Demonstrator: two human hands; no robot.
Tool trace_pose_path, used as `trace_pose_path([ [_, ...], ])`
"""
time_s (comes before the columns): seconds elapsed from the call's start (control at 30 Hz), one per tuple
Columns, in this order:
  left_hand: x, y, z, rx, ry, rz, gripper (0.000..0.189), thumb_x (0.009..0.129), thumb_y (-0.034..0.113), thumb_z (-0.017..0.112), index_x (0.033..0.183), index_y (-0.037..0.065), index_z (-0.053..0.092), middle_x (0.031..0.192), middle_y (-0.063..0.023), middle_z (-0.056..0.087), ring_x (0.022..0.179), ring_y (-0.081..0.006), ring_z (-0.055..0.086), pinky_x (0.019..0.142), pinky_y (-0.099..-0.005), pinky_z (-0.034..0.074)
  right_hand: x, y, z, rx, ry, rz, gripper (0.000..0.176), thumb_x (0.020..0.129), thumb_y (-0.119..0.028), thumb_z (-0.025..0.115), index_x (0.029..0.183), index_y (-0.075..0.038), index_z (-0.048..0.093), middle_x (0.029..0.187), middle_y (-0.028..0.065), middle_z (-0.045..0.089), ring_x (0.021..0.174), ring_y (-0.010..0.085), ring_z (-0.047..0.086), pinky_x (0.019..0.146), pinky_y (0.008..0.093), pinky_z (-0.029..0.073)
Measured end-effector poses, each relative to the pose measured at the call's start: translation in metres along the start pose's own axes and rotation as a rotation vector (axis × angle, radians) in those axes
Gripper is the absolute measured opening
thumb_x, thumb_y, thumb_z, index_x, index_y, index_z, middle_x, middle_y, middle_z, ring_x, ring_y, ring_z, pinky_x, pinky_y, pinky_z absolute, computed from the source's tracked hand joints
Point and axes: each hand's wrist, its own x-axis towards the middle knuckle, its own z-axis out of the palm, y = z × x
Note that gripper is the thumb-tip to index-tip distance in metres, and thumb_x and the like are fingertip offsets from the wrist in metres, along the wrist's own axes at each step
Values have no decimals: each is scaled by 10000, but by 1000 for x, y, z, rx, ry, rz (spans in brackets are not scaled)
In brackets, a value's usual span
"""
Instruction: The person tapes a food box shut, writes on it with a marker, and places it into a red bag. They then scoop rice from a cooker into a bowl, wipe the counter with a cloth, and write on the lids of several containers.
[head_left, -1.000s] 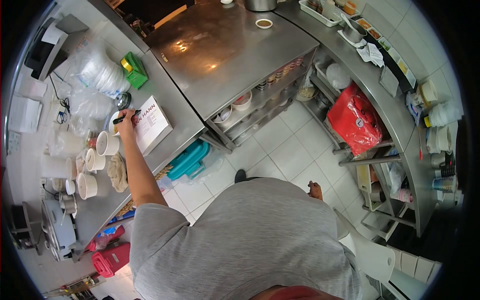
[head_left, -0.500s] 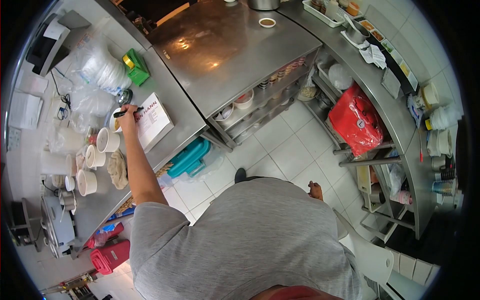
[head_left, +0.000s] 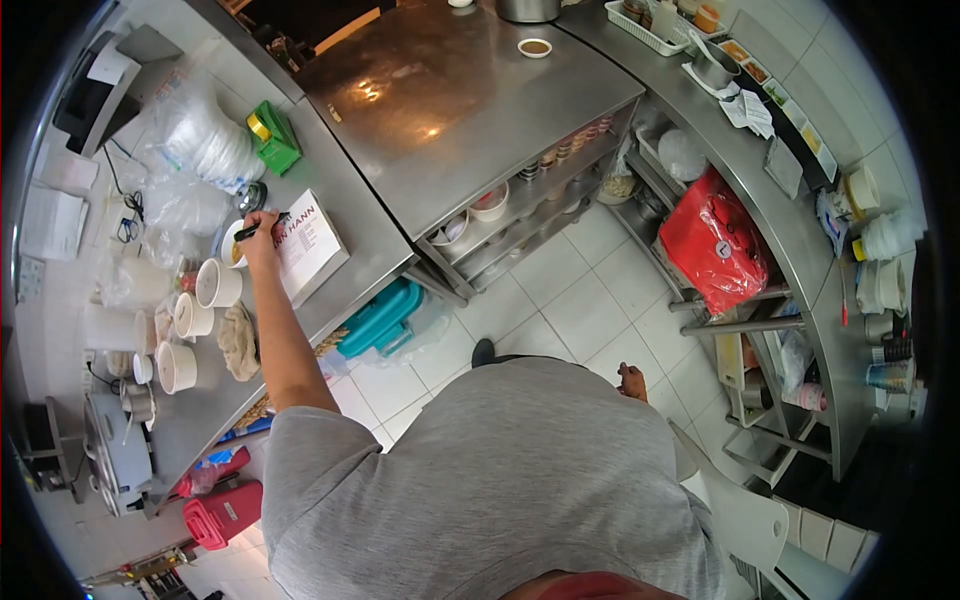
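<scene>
My left hand is closed around a black marker at the left counter. Beside and partly under that hand lies a white box or pad with dark red print reading "NN HANN". A white bowl with yellowish food sits just left of the hand, partly covered by it. Several white tubs stand nearer to me, with a crumpled beige cloth next to them. Low by my right side hangs my right hand, its fingers curled; whatever it may hold is hidden.
A green tape dispenser and bagged plastic ware stand farther along the left counter. Ahead is a steel table bearing a small sauce dish. A red bag sits under the right counter. A white chair stands behind on the right.
The view has shifted very slightly. My left hand stays by the printed box with the marker, and my right hand still hangs at my side.
</scene>
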Motion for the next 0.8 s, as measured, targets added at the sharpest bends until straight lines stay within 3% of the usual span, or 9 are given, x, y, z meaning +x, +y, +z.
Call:
trace_pose_path([
  [0.17,6,-1,-7,4,-88,-41,109,730,15,636,737,54,535,650,-21,546,485,-87,461,457,-211,370,2,-2,-2,-13,-5,-9,445,876,-410,484,987,10,580,811,117,624,523,191,583,438,282,468],
  [0.8,2,1,-4,36,-91,-52,113,749,37,657,809,45,561,684,-17,564,530,-88,502,507,-195,393,10,-9,-2,5,-25,-24,449,872,-411,499,989,16,573,830,124,628,538,193,588,435,272,462],
])
